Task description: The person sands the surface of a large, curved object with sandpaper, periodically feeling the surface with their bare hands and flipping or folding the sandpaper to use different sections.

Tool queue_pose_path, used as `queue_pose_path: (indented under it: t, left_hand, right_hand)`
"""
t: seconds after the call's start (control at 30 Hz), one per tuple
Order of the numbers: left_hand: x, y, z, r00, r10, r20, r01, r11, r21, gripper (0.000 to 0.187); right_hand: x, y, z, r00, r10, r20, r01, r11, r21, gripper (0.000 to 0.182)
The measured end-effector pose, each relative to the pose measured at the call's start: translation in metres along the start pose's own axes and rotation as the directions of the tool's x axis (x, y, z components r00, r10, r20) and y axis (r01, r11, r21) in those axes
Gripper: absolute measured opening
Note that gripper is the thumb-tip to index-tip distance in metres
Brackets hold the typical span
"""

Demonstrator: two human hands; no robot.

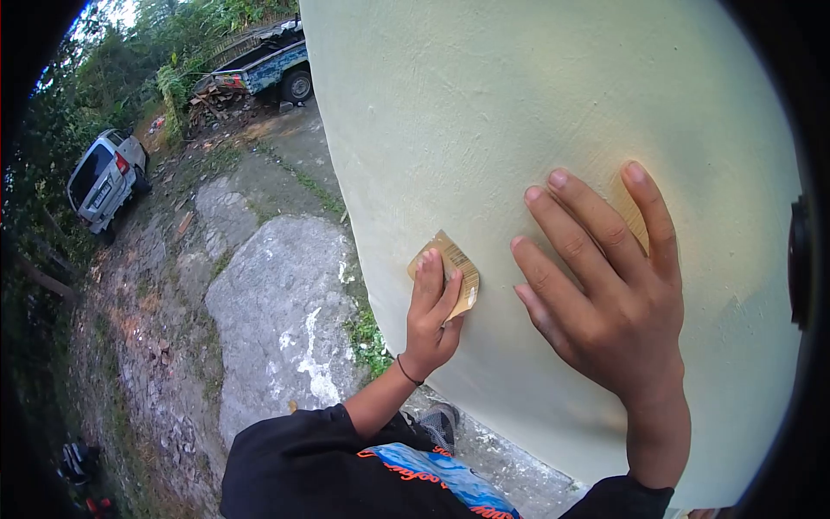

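A pale, cream-green wall point(415, 130) fills the right half of the view. Near its left edge my left hand point(430, 311) presses a small tan sheet point(464, 266), with dark print and a curled right side, flat against the surface. The fingers lie close together over the sheet, and a dark band circles the wrist. Farther right, my right hand point(605, 285) rests on the wall with its fingers spread. A piece of tan material point(637, 216) shows between its fingers; most of it is hidden under the hand.
Below the wall is a concrete strip point(510, 450) with a shoe point(439, 426) on it. A large grey rock slab point(277, 303) lies to the left. Farther off are a silver car point(105, 182), a blue truck bed point(277, 71) and trees point(130, 69).
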State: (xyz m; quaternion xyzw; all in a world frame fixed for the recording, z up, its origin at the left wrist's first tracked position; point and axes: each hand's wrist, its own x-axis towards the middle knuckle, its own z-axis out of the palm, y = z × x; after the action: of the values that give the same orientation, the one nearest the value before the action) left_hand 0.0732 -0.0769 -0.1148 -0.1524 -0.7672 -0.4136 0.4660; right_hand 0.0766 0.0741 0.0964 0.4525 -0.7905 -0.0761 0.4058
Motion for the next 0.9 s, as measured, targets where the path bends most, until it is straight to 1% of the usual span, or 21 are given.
queue_pose_path:
  t: [0.07, 0.1, 0.13, 0.23, 0.27, 0.33, 0.37, 0.47, 0.5, 0.53, 0.6, 0.63, 0.67, 0.7, 0.73, 0.8, 0.87, 0.9]
  left_hand:
    - [-0.006, -0.006, 0.0, 0.998, -0.057, -0.023, 0.056, 0.997, -0.053, 0.044]
    - [0.016, -0.007, -0.002, 0.997, -0.022, -0.08, 0.019, 0.999, -0.039, 0.043]
    - [0.045, -0.004, -0.003, 0.989, 0.019, -0.147, -0.017, 1.0, 0.015, 0.043]
    - [0.117, 0.004, -0.009, 0.937, 0.156, -0.312, -0.15, 0.988, 0.042, 0.042]
    - [0.119, 0.006, -0.01, 0.935, 0.161, -0.317, -0.155, 0.987, 0.044, 0.042]
    - [0.118, 0.009, -0.012, 0.944, 0.13, -0.303, -0.139, 0.99, -0.01, 0.043]
    - [0.101, 0.007, -0.011, 0.962, 0.106, -0.251, -0.108, 0.994, 0.009, 0.043]
    - [0.029, 0.0, -0.003, 0.995, 0.023, -0.101, -0.025, 0.999, -0.022, 0.041]
    - [0.015, 0.003, -0.003, 0.996, -0.012, -0.083, 0.01, 1.0, -0.021, 0.039]
    - [0.01, -0.003, 0.0, 0.996, -0.011, -0.083, 0.009, 1.0, -0.026, 0.039]
    - [0.024, 0.0, -0.005, 0.99, -0.037, -0.133, 0.029, 0.998, -0.06, 0.038]
    - [0.042, -0.001, -0.004, 0.982, -0.018, -0.19, 0.005, 0.998, -0.068, 0.037]
    - [0.067, 0.004, -0.008, 0.975, 0.015, -0.223, -0.024, 0.999, -0.039, 0.036]
    - [0.09, 0.011, -0.01, 0.961, 0.007, -0.278, -0.031, 0.996, -0.082, 0.036]
    - [0.102, 0.015, -0.011, 0.958, 0.005, -0.286, -0.029, 0.996, -0.08, 0.036]
    - [0.117, 0.018, -0.01, 0.936, 0.067, -0.344, -0.097, 0.993, -0.071, 0.036]
    - [0.099, 0.014, -0.008, 0.941, 0.056, -0.334, -0.092, 0.991, -0.095, 0.036]
    - [0.08, 0.007, -0.007, 0.961, 0.066, -0.268, -0.08, 0.996, -0.041, 0.036]
  right_hand:
    - [0.0, 0.0, 0.0, 1.0, -0.009, -0.004, 0.009, 1.0, 0.01, 0.023]
    - [0.0, 0.0, 0.0, 1.0, -0.011, 0.003, 0.011, 1.0, 0.016, 0.023]
    - [0.0, 0.0, 0.0, 1.0, -0.006, 0.001, 0.005, 1.0, 0.018, 0.022]
    - [0.001, -0.001, -0.001, 1.0, -0.005, -0.002, 0.005, 1.0, 0.02, 0.022]
    - [0.001, 0.0, -0.002, 1.0, -0.003, 0.002, 0.003, 1.0, 0.025, 0.022]
    - [0.001, 0.0, -0.002, 1.0, -0.001, -0.002, 0.002, 1.0, 0.024, 0.022]
    - [0.001, -0.001, -0.001, 1.0, 0.002, 0.001, -0.002, 1.0, 0.026, 0.022]
    - [-0.001, 0.001, 0.001, 1.0, -0.019, -0.01, 0.02, 1.0, 0.017, 0.022]
    - [-0.001, 0.0, 0.001, 1.0, -0.018, -0.007, 0.018, 1.0, 0.013, 0.022]
    - [-0.001, 0.0, 0.001, 1.0, -0.021, 0.003, 0.021, 1.0, 0.017, 0.021]
    - [-0.001, -0.001, 0.001, 1.0, -0.025, 0.016, 0.024, 0.999, 0.026, 0.021]
    - [-0.001, -0.001, 0.001, 1.0, -0.014, 0.025, 0.014, 1.0, 0.021, 0.021]
    - [0.0, -0.002, 0.0, 0.999, -0.006, 0.031, 0.005, 1.0, 0.015, 0.021]
    - [0.001, -0.003, 0.0, 0.999, -0.013, 0.031, 0.012, 1.0, 0.017, 0.021]
    - [0.0, -0.003, 0.0, 0.999, -0.006, 0.033, 0.006, 1.0, 0.024, 0.021]
    - [0.001, -0.003, -0.001, 0.999, 0.003, 0.032, -0.003, 1.0, 0.027, 0.021]
    - [0.001, -0.003, 0.0, 1.0, 0.004, 0.031, -0.005, 1.0, 0.028, 0.022]
    - [0.001, -0.002, 0.0, 0.999, 0.007, 0.032, -0.007, 1.0, 0.025, 0.022]
